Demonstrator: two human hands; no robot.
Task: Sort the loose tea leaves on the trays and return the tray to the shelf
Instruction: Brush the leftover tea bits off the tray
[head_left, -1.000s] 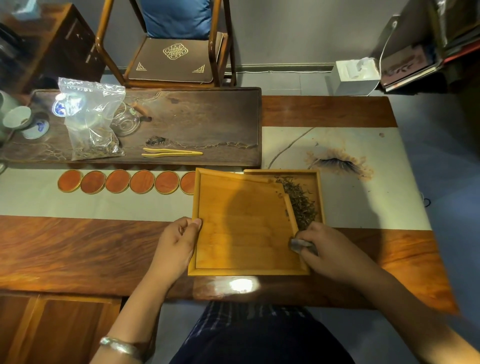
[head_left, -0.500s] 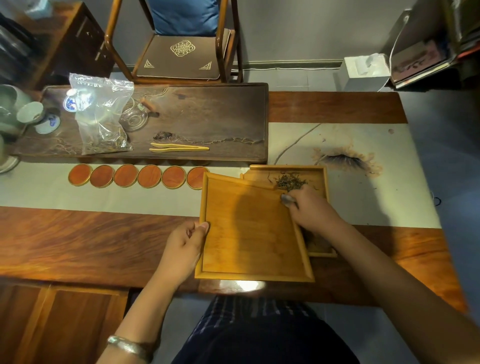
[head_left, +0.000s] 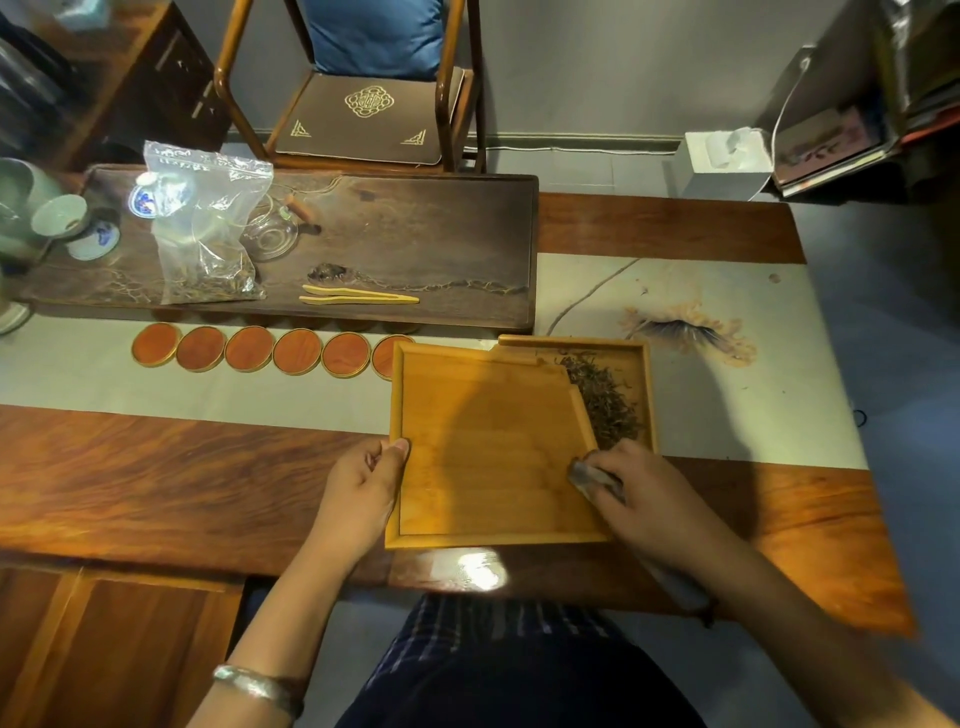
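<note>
- Since half a second ago the right hand (head_left: 641, 493) is back at the near end of the lower tray (head_left: 636, 364), away from the far end where it was working the leaves; the upper tray (head_left: 488, 452) is sitting much as it was.
- Right hand is closing around a small grey tool (head_left: 592, 475), likely a brush or scraper, its tip touching the upper tray's right rim.
- Left hand (head_left: 363, 491) is pinching the upper tray's left rim, thumb on top, steadying it.
- Tea leaves (head_left: 602, 400) are lying in a loose dark heap in the lower tray, just beyond the right hand; the upper tray is looking bare.
- Both trays are resting on the table, the upper overlapping the lower.
- Judging by looks, the trays are light, stiff bamboo; holding opposite rims, kept level, is probably safest.
- Leaves seem dry, brittle and very light, so any tilt or jolt is risking scatter.
- Beyond the left hand, a clear bag (head_left: 205, 228) is holding a few more leaves.
</note>
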